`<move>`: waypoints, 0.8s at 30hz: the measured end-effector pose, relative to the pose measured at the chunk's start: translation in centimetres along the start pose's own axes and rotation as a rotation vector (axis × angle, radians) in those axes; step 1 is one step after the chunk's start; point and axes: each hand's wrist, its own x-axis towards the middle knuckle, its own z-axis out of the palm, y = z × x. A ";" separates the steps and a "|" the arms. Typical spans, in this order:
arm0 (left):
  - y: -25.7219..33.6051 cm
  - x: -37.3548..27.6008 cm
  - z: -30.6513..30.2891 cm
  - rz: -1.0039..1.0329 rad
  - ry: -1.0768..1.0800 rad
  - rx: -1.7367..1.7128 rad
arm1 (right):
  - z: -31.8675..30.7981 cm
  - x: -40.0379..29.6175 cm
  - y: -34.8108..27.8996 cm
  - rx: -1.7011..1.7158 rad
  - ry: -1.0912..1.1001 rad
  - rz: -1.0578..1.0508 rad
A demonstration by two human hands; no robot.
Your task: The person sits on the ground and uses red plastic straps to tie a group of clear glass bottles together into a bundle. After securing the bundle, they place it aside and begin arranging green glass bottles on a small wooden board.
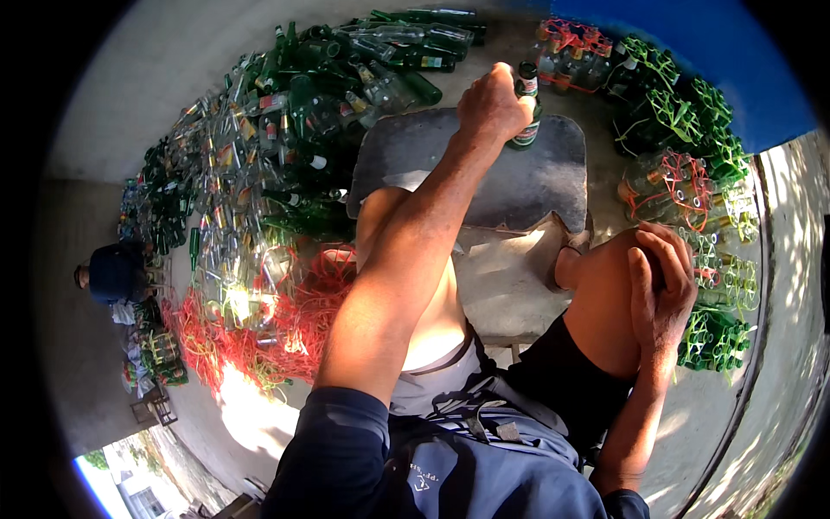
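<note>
My left hand (pixel 496 104) reaches forward across the dark board (pixel 415 152), its fingers closed on a green glass bottle (pixel 528 130) that bears labels on neck and body. The bottle's neck points away from me, and its base is at the board's far right part; whether it touches the board I cannot tell. My right hand (pixel 663 285) rests on my right knee with the fingers slightly apart and holds nothing. The board lies in front of my knees, with a ragged near edge.
Loose green and clear bottles (pixel 227 156) are heaped on the left, beside tangled red cord (pixel 279 331). Bottle bundles tied with red (pixel 577 55) and green cord (pixel 674 110) line the right side, near a blue surface (pixel 687 39). Another person (pixel 117 272) is far left.
</note>
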 end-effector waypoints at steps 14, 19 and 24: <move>-2.1 -8.7 -11.2 0.201 0.260 0.071 | 0.9 0.5 -0.1 -0.009 -0.056 -0.056; -3.5 -9.6 -12.3 0.210 0.253 0.136 | 1.3 0.6 -0.7 -0.021 -0.074 -0.074; -7.6 -9.5 -13.1 0.089 0.165 0.044 | 0.9 0.4 0.3 -0.049 -0.063 -0.073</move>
